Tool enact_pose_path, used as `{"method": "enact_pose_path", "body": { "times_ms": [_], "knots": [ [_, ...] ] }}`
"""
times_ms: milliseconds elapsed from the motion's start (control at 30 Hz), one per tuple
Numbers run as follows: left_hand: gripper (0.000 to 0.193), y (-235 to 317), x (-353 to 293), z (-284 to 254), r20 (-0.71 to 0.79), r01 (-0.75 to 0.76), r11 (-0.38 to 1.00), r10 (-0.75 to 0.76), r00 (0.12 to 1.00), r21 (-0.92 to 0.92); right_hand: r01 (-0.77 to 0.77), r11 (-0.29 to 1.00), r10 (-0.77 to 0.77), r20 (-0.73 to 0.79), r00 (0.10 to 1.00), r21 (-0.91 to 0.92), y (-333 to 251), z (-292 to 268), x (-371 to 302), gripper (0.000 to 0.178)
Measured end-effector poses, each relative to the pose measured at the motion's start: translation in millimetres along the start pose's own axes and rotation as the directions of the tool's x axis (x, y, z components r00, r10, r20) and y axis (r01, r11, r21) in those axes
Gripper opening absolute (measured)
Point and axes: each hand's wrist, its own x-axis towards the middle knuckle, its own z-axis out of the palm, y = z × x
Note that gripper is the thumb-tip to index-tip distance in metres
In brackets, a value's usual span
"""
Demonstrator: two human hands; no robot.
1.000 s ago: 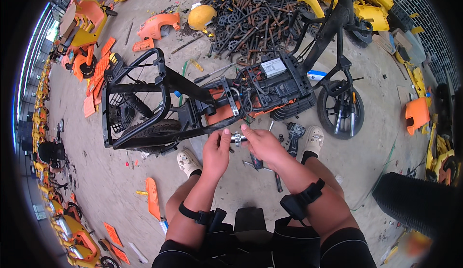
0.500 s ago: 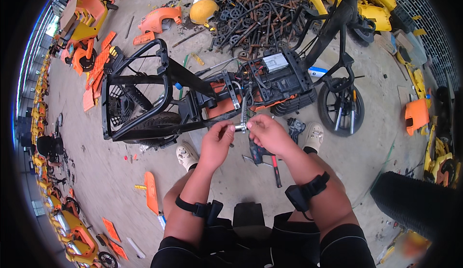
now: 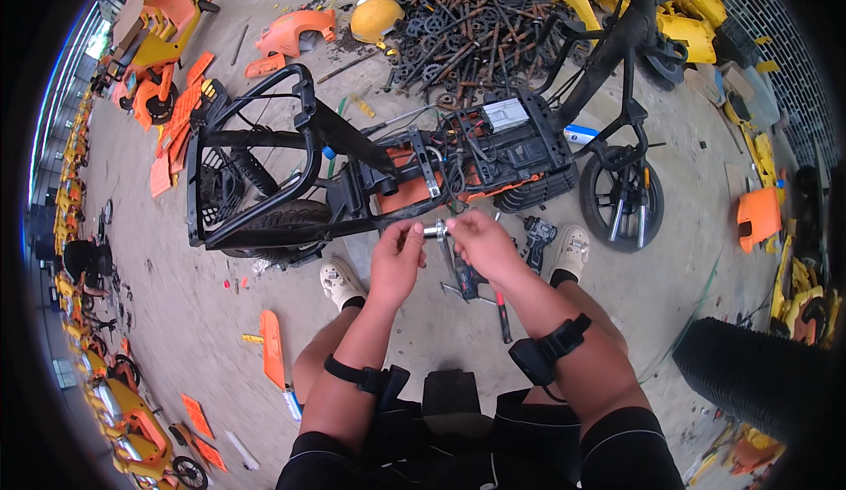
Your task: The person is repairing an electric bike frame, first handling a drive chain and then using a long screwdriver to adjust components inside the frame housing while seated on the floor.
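My left hand pinches a silver socket between thumb and fingers. Close beside it, my right hand is closed on the head of what looks like a ratchet wrench, its bar hanging below. Both hands hover just in front of a stripped black scooter frame lying across the floor, with wiring, a black module and an orange panel exposed in its middle. Beneath my right hand lie a cordless power tool, a second power tool and a red-and-black-handled tool.
Beyond the frame rises a heap of rusty metal parts. The front wheel stands at right. Orange panels lie at left, a black ribbed stack at lower right. Yellow scooters line the left side.
The ratchet wrench's bar, which pointed up toward the frame, now points down toward me. Both hands stay close together, and the socket shows between them.
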Motion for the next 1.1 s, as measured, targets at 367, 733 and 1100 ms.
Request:
{"method": "enact_pose_path", "body": {
  "times_ms": [367,733,1100],
  "knots": [
    [0.025,21,0,-27,0.096,-0.08,0.996,0.076,0.993,0.039,0.088,0.996,-0.089,0.055,0.995,0.025,-17,10,2,0.021],
    [0.024,26,-6,-20,0.018,-0.214,0.975,0.214,0.977,0.051,0.227,0.96,-0.229,-0.012,0.973,0.163,-27,14,-7,0.019],
    [0.022,12,-6,-18,0.046,-0.074,0.995,0.077,0.996,-0.064,0.216,0.974,-0.216,-0.013,0.976,0.061,-10,12,-5,0.021]
  ]
}}
